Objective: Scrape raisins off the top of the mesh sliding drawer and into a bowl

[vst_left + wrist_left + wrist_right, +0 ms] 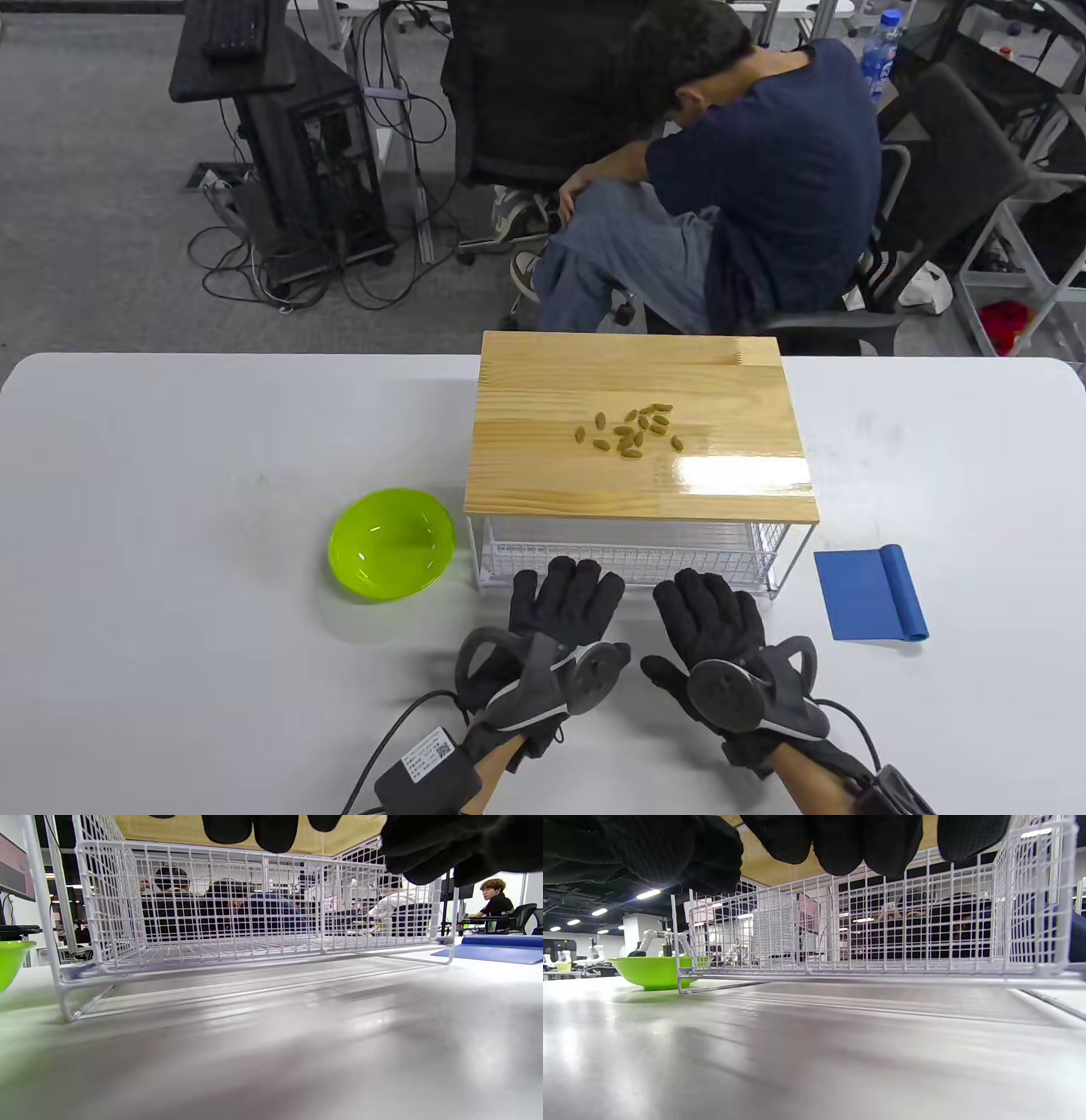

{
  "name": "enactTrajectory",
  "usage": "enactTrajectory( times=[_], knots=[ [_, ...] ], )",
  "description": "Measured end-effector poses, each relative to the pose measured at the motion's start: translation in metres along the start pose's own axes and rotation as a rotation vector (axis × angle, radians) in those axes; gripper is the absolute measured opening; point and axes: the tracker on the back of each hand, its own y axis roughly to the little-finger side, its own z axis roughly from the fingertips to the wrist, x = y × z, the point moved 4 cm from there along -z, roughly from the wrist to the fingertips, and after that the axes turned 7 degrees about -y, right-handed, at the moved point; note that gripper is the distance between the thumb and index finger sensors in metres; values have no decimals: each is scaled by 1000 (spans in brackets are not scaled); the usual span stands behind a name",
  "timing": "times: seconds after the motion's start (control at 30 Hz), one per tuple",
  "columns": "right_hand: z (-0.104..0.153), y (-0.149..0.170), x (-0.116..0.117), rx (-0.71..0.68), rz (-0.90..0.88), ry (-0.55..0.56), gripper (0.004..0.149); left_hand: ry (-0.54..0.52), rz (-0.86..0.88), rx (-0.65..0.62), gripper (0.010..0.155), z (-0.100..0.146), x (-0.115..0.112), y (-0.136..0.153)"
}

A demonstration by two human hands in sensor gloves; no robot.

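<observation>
White table (pixel 212 441) carries everything within my reach. Both my left hand (pixel 556 615) and right hand (pixel 713 624) lie flat, fingers spread, holding nothing, before the mesh sliding drawer (pixel 628 552); raisins (pixel 632 429) wait on top.

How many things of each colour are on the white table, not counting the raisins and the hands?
Green: 1, the bowl
Blue: 1, the scraper
Wood and white: 1, the mesh drawer unit
Total: 3

Left hand (pixel 556 628) flat, fingers straight, right hand (pixel 721 632) likewise, side by side
</observation>
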Motion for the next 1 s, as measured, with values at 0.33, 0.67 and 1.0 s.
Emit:
enactTrajectory(
  times=[0.33,0.67,1.0],
  knots=[
    [6,0,-9,-16,-21,36,81,-47,6,-5,74,2,10,-2],
    [5,-1,-9,-19,-15,19,80,-50,12,8,74,2,12,4],
    [6,1,-10,-11,-18,32,80,-34,6,2,74,2,11,3]
  ],
)
